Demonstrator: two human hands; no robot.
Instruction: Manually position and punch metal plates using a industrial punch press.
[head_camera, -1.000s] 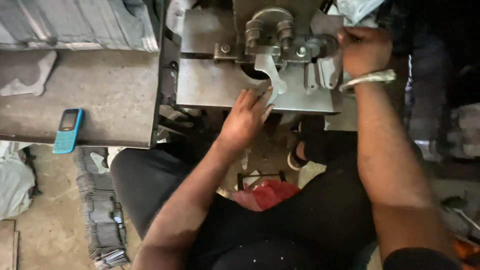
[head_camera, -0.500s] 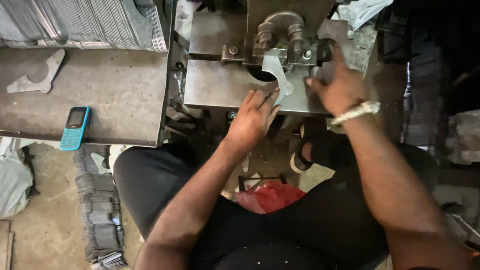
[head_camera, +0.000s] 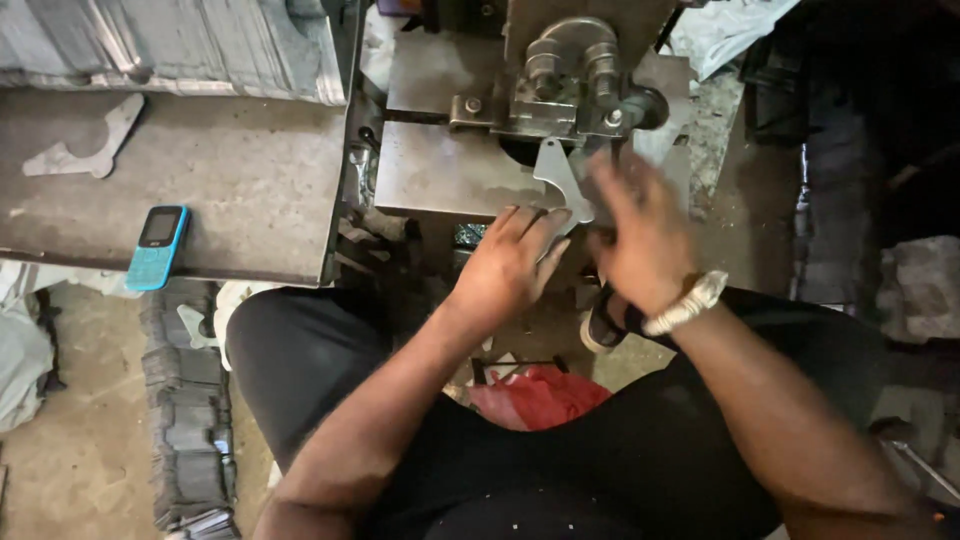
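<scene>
A flat grey metal blank (head_camera: 556, 176) lies on the steel machine bed (head_camera: 440, 170), under the press head (head_camera: 572, 85). My left hand (head_camera: 507, 262) rests at the bed's front edge, its fingertips touching the lower end of the blank. My right hand (head_camera: 640, 232), blurred and wearing a pale wristband, hovers just right of the blank with fingers spread. Whether it touches the blank I cannot tell.
A grey worktable (head_camera: 200, 190) stands to the left with a blue phone (head_camera: 156, 247) near its front edge and a cut metal piece (head_camera: 85, 148). Stacked metal sheets (head_camera: 170, 45) line its back. More stacked pieces (head_camera: 185, 410) sit on the floor; a red bag (head_camera: 540, 395) lies below.
My right hand has come down from the machine's upper right side to beside the blank. My left hand has stayed at the blank's lower end.
</scene>
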